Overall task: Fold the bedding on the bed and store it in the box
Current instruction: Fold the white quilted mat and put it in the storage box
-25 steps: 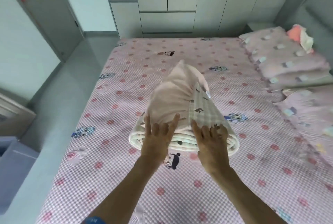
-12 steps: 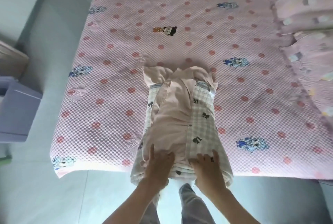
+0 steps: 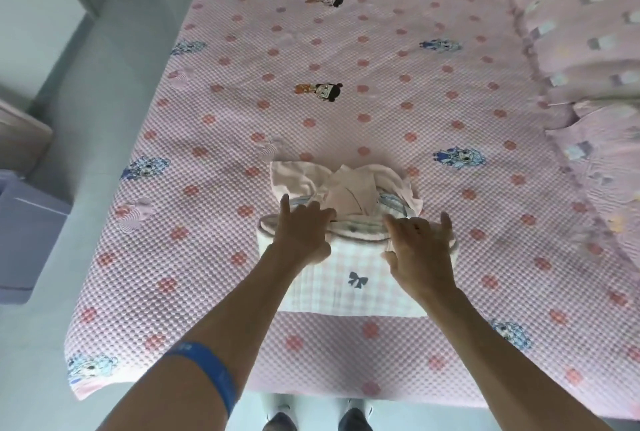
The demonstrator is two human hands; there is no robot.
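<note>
While both hands press it, the folded blanket [image 3: 349, 278] runs lengthwise away across the bed.

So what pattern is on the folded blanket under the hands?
Pink-and-white check with a grey bow on the folded blanket, in the head view.

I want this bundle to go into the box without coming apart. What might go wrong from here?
1. Loose pink fabric bunches out past the far edge of the folded blanket; it may spill when lifted.
2. The left hand and right hand rest only on the far fold, so the near layers may sag or open if it is picked up this way.
3. The box sits on the floor left of the bed, so the carry could loosen the fold.
</note>
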